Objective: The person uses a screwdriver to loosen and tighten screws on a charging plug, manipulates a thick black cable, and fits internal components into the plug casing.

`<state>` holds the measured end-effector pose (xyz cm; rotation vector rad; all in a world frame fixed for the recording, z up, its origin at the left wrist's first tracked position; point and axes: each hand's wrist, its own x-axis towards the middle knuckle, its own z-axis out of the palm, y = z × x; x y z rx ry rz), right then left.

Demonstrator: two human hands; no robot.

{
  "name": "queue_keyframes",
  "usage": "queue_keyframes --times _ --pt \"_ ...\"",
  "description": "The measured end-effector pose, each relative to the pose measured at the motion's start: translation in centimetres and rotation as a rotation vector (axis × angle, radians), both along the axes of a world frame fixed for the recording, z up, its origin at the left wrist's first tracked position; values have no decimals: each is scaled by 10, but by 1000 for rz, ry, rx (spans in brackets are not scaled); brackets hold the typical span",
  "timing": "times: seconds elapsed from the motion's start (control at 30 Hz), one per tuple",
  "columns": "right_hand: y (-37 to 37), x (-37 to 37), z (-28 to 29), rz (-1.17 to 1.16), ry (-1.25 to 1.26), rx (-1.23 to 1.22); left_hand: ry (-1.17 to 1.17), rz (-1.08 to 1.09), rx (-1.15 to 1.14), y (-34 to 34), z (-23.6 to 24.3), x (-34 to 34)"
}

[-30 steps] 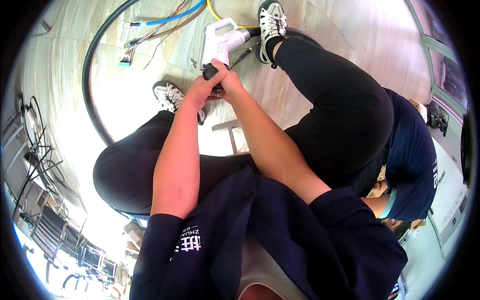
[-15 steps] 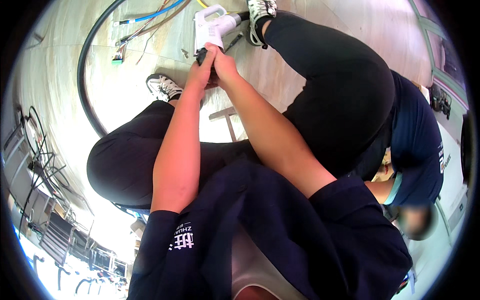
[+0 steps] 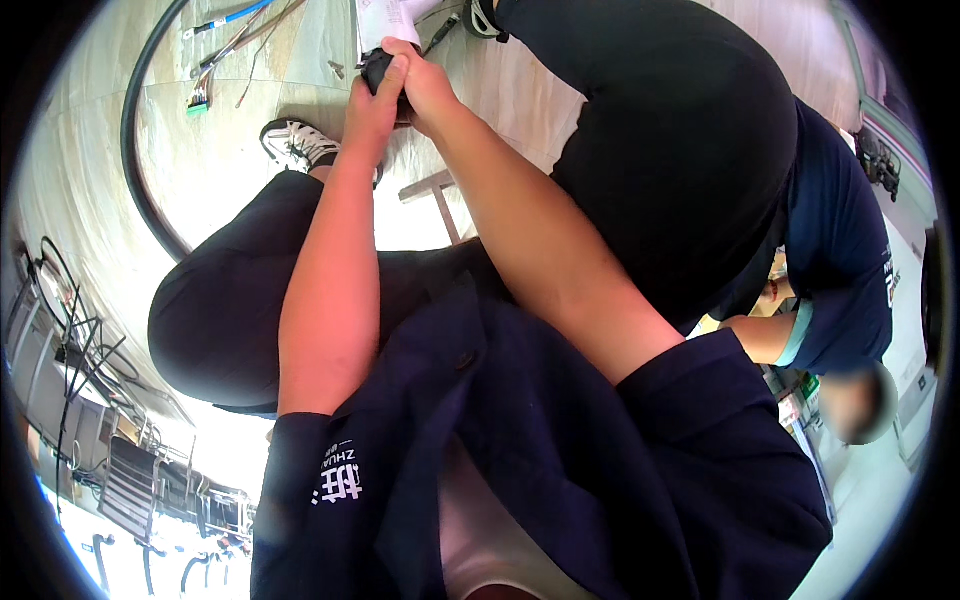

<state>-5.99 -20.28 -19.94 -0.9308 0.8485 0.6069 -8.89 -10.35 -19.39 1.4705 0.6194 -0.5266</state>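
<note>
At top centre you're keeping left hand (image 3: 370,115) and right hand (image 3: 428,90) closed around the black end (image 3: 376,68) of the white plug (image 3: 379,22), that end sitting against the body, while upper-left wires (image 3: 232,47) are lying with visible ends unconnected.

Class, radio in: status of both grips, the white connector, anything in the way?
Left grip, right grip: clasped on black end of white connector. Connector cut off by upper picture edge. Black cable: off left, apart from both grips.
</note>
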Motion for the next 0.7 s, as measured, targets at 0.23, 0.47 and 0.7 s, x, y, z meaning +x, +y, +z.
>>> queue_keyframes --times 0.23,0.47,0.7 --pt "6 10 13 52 75 -246 120 77 -54 -3 3 4" --pt "-21 15 27 233 52 -29 86 -23 6 -6 -10 4" --pt "-32 18 6 349 106 -12 173 45 -142 -26 19 8"
